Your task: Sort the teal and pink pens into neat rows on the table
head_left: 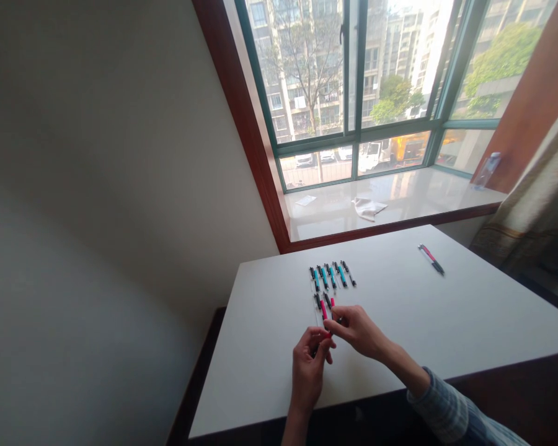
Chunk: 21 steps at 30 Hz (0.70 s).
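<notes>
My left hand is closed, its thumb and fingers pinching a pink pen part near the front of the white table. My right hand meets it from the right, fingertips pressed together at the same part; how much of it lies in those fingers is hidden. Just beyond them, a short row holds a pink pen barrel, black pen pieces and a thin clear piece, partly covered by my right hand. Farther back is a row of taken-apart pens with several blue barrels and black pieces.
A whole pink and black pen lies at the table's far right. Behind the white table, the window sill bears a crumpled white cloth, a paper and a clear bottle. A wall rises at left.
</notes>
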### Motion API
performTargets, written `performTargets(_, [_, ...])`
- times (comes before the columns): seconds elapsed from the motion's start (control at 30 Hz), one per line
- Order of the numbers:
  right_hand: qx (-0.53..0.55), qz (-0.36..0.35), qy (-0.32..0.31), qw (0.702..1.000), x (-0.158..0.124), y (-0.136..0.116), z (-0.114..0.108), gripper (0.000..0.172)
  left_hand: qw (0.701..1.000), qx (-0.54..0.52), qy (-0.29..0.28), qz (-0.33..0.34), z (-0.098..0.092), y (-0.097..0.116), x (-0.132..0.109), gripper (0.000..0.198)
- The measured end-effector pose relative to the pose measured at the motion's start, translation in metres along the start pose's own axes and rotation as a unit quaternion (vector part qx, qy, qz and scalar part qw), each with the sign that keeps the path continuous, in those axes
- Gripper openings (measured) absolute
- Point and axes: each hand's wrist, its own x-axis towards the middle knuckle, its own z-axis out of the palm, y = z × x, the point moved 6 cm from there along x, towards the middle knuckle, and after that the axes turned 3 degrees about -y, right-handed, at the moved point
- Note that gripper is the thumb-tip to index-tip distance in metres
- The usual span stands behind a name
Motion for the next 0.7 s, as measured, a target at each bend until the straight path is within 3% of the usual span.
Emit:
performTargets(0.33, [0.036,-0.03,-0.021,0.999,0.005,0.0,0.001,0.034,0.999,-0.037,-0.009,-0.009,-0.006,-0.008,0.003,0.035])
performTargets(0.53, [0.196,-0.039,-0.026,0.979,0.005,-0.001,-0.003,0.02,0.999,-0.016,0.021,0.033,-0.01,-0.002,0.003,0.03])
performTargets(0.7, [0.3,-0.037,-0.049,0.952,0.002,-0.013,0.004,0.028,0.999,-0.014,0.037,0.038,-0.013,-0.004,0.003,0.027])
